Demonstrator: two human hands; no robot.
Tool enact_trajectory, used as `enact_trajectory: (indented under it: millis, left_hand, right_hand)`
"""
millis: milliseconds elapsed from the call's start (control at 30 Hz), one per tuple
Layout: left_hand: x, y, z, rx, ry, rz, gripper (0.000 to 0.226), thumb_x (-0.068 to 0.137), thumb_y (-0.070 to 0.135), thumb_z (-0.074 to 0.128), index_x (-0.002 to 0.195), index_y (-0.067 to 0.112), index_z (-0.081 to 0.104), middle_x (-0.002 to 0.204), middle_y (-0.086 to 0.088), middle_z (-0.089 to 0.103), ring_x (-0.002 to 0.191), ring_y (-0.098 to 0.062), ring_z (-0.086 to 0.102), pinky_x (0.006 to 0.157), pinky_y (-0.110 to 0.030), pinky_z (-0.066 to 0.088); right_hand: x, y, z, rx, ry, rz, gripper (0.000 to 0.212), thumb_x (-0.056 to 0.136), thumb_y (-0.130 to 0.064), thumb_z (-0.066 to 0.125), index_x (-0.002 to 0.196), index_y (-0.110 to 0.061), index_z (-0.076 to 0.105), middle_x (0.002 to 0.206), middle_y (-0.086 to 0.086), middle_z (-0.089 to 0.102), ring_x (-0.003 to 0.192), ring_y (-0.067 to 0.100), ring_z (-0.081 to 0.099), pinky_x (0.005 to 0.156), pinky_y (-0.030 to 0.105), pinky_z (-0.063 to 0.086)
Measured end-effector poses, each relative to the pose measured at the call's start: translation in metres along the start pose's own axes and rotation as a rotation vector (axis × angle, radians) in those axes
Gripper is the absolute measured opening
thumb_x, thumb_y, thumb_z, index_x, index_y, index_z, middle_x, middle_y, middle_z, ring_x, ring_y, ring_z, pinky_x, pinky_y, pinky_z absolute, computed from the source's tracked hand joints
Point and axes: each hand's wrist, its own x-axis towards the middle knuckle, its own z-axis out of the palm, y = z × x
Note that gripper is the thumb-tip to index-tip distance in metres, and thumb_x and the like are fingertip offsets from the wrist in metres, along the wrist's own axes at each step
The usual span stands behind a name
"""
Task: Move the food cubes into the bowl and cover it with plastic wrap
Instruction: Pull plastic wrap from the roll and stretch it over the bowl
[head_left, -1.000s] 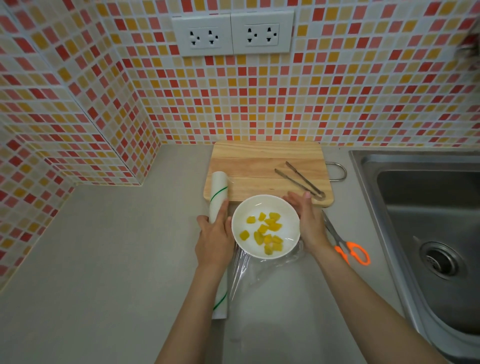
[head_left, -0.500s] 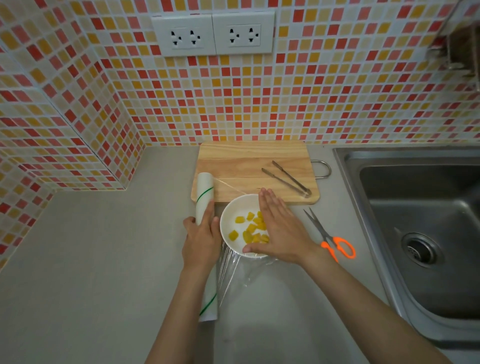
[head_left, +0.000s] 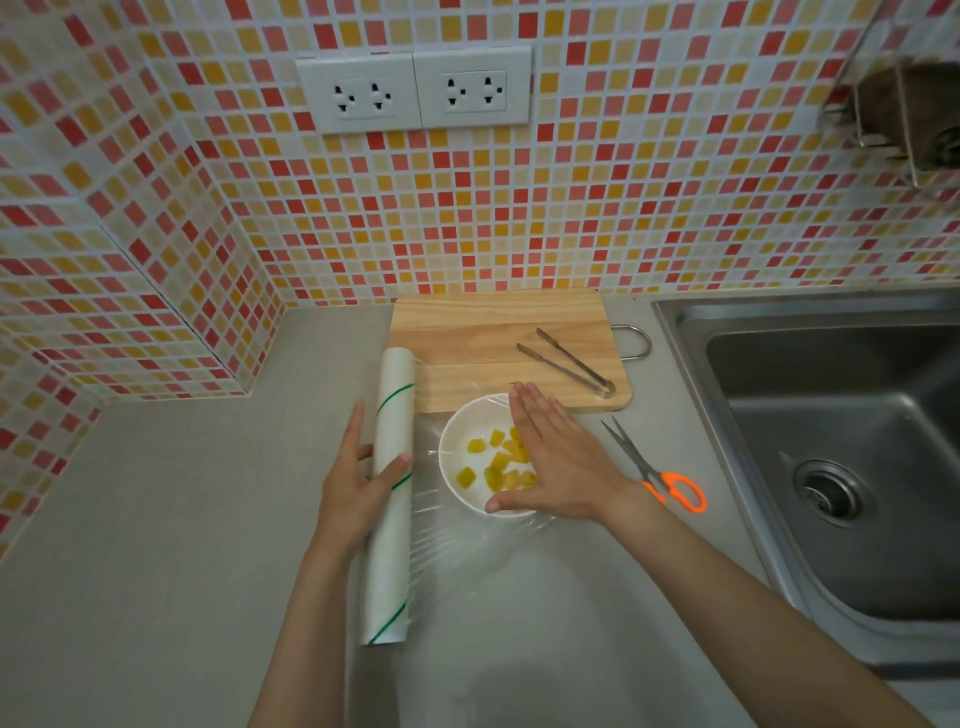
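A white bowl (head_left: 457, 441) stands on the grey counter in front of the cutting board, with several yellow food cubes (head_left: 475, 475) inside. Clear plastic wrap (head_left: 467, 551) stretches from the roll over the bowl and crumples on the counter just below it. My right hand (head_left: 556, 457) lies flat, fingers together, on the film over the bowl's right half. My left hand (head_left: 358, 478) grips the white, green-striped roll of plastic wrap (head_left: 392, 519), which lies lengthwise left of the bowl.
A wooden cutting board (head_left: 498, 338) lies behind the bowl with metal tongs (head_left: 569, 364) on it. Orange-handled scissors (head_left: 657, 473) rest right of the bowl. A steel sink (head_left: 831, 441) fills the right side. Tiled walls stand behind and to the left.
My right hand left the bowl's right rim and came to lie flat on top of it. The film now spans the bowl. My left hand stayed on the roll.
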Motion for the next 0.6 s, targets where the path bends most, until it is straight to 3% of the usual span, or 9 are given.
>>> enact_trajectory:
  millis: [167, 267, 367, 500, 600]
  left_hand:
    - [-0.004, -0.008, 0.000, -0.061, 0.068, -0.068, 0.097, 0.071, 0.035, 0.079, 0.146, 0.044, 0.018, 0.107, 0.001, 0.061, 0.102, -0.023, 0.064, 0.096, -0.045, 0.049]
    - [-0.006, -0.015, -0.002, -0.141, 0.029, -0.158, 0.101, 0.064, 0.039, 0.082, 0.147, 0.038, 0.023, 0.096, 0.002, 0.067, 0.088, -0.020, 0.069, 0.081, -0.039, 0.056]
    - [-0.005, -0.016, -0.001, -0.201, -0.035, -0.135, 0.085, 0.076, 0.030, 0.076, 0.145, 0.034, 0.027, 0.113, -0.004, 0.064, 0.087, -0.017, 0.066, 0.070, -0.028, 0.054]
    - [-0.003, -0.013, 0.001, -0.230, -0.086, -0.087, 0.067, 0.087, 0.030, 0.064, 0.144, 0.034, 0.029, 0.132, -0.006, 0.057, 0.097, -0.023, 0.065, 0.080, -0.036, 0.055]
    - [-0.001, -0.015, 0.000, -0.244, -0.083, -0.055, 0.061, 0.092, 0.031, 0.056, 0.146, 0.031, 0.027, 0.144, -0.003, 0.047, 0.124, -0.030, 0.053, 0.104, -0.051, 0.043]
  right_hand:
    - [0.000, -0.001, 0.000, -0.014, -0.024, -0.017, 0.131, 0.053, -0.092, 0.021, 0.145, -0.005, -0.014, 0.158, 0.011, -0.015, 0.144, 0.019, -0.019, 0.120, 0.036, -0.008]
    - [0.001, -0.002, -0.001, -0.013, -0.033, -0.035, 0.130, 0.054, -0.091, 0.022, 0.145, -0.006, -0.015, 0.158, 0.010, -0.016, 0.144, 0.018, -0.019, 0.119, 0.034, -0.010]
    - [0.000, 0.001, -0.001, -0.013, -0.040, -0.039, 0.129, 0.054, -0.091, 0.023, 0.145, -0.007, -0.016, 0.157, 0.009, -0.017, 0.143, 0.017, -0.020, 0.118, 0.034, -0.012]
    - [0.000, 0.004, -0.004, 0.010, -0.056, -0.035, 0.123, 0.058, -0.088, 0.025, 0.146, -0.011, -0.014, 0.158, 0.006, -0.016, 0.143, 0.014, -0.021, 0.118, 0.035, -0.012]
    - [0.000, 0.004, -0.013, 0.132, -0.033, -0.024, 0.105, 0.072, -0.078, 0.034, 0.147, -0.018, -0.009, 0.158, 0.002, -0.013, 0.143, 0.011, -0.019, 0.119, 0.036, -0.009]
